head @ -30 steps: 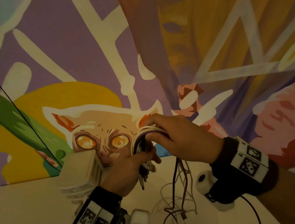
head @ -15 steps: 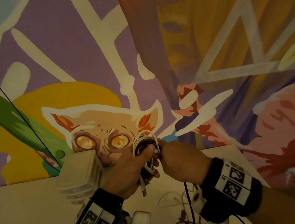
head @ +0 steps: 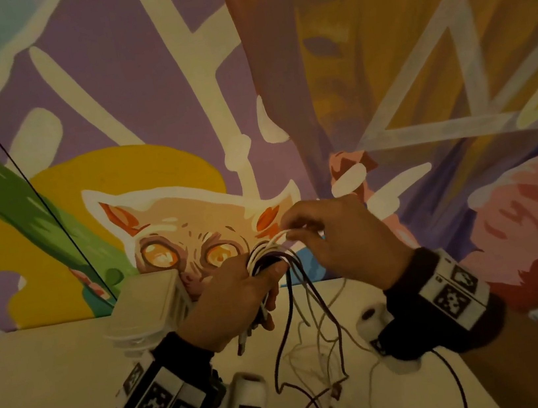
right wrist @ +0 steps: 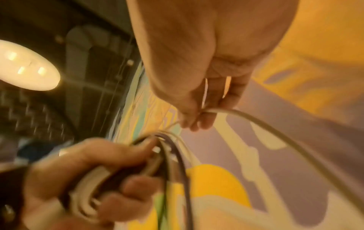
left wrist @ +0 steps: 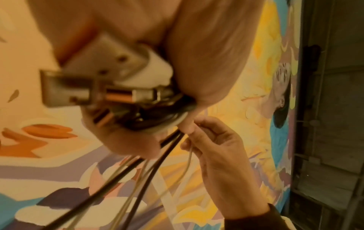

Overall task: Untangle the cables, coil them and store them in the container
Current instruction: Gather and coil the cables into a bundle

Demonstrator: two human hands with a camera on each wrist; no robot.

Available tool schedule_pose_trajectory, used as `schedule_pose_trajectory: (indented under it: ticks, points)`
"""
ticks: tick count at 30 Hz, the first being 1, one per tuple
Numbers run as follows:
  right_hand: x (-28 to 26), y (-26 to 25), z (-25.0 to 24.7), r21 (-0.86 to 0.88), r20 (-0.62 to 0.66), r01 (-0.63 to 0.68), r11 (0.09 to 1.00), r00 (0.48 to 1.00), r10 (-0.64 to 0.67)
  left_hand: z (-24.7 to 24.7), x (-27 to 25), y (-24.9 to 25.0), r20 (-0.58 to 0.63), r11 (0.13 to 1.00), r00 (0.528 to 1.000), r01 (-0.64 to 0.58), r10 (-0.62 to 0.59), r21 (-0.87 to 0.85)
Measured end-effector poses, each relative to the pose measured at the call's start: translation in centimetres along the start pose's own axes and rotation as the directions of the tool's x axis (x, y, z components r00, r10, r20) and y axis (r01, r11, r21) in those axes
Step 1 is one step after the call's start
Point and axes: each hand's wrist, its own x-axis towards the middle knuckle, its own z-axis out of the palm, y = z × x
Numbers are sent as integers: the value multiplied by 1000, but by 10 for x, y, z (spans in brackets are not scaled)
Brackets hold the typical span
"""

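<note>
The half-wound bundle of thin white and dark cables (head: 268, 255) sits upright in the left hand (head: 236, 298), fingers curled tight round its loops, plugs poking out below. Just beside it, up and to the right, the right hand (head: 338, 239) pinches one white strand (right wrist: 256, 121) leading into the coil. Loose tails hang down to the pale desk (head: 45, 391). The lidded translucent plastic container (head: 147, 304) stands just left of the left hand.

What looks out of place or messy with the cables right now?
The coil in the left hand mixes white and dark cables, so they look not yet separated. Loose strands trail from it in a tangle onto the table. The right hand pinches one white cable. Nothing looks damaged.
</note>
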Motion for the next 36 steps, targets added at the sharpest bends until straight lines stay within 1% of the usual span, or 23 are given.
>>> schedule_pose_trajectory:
  ticks: [2,3,4,6,7,8,9,10,11,12,14,16,17,19,21,23,26,29,31,33,35,36]
  points:
    - [4,5,-2,-96,-27,41,995,999,-44,-2,-3,2,6,999,1000,10,-10,-46]
    - [3,6,1,-73,-19,29,997,999,-31,-3,-4,2,-2,996,1000,10,-10,-94]
    - [-1,4,7,-9,15,-7,1000,1000,7,-4,-4,3,-16,990,1000,8,-11,-144]
    - [-13,-6,25,141,148,-96,985,986,75,-4,-4,3,-51,966,998,6,-20,-259]
    - [-20,-11,34,203,202,-128,971,976,86,-3,-3,2,-74,949,997,2,-26,-314]
    - [-25,-16,40,261,225,-152,953,970,93,-2,-3,0,-90,937,995,2,-36,-350]
    - [-28,-18,44,300,219,-171,938,970,107,0,-3,-2,-102,929,994,9,-50,-369]
    - [-29,-19,47,292,208,-195,936,968,137,2,-4,-4,-115,925,992,7,-55,-381]
    - [-28,-18,50,246,201,-217,945,965,169,5,-5,-7,-127,921,991,-1,-52,-389]
    - [-27,-20,51,159,202,-243,957,957,210,7,-6,-9,-138,915,989,-3,-57,-402]
    - [-27,-27,53,-120,213,-232,965,943,254,12,-7,-11,-160,895,983,10,-90,-447]
    - [-28,-35,54,-407,218,-165,899,937,271,17,-5,-15,-148,888,982,34,-114,-459]
    - [-29,-39,53,-487,220,-144,861,934,280,19,-4,-18,-137,896,983,49,-121,-442]
    - [-28,-47,50,-559,234,-132,819,922,308,24,-1,-19,-158,896,978,53,-136,-441]
    - [-27,-52,46,-584,275,-102,806,909,314,28,0,-20,-132,864,977,80,-166,-497]
    - [-23,-51,42,-599,302,-58,798,907,292,29,0,-20,-87,787,972,123,-219,-605]
    - [-22,-41,37,-597,379,9,802,885,272,30,2,-26,-49,673,976,108,-210,-731]
    - [-28,-29,39,-555,410,33,831,880,239,28,3,-25,-52,618,975,95,-216,-781]
    - [-36,-19,42,-526,393,-3,851,886,246,22,5,-23,-105,587,971,42,-214,-809]
    - [-45,-6,47,-450,359,-84,889,895,266,11,8,-25,-155,577,973,-30,-169,-816]
    - [-54,5,48,-336,347,-180,925,889,299,1,9,-28,-167,562,975,-57,-146,-825]
    - [-57,9,49,-286,360,-212,934,880,310,-2,9,-30,-171,578,973,-51,-154,-814]
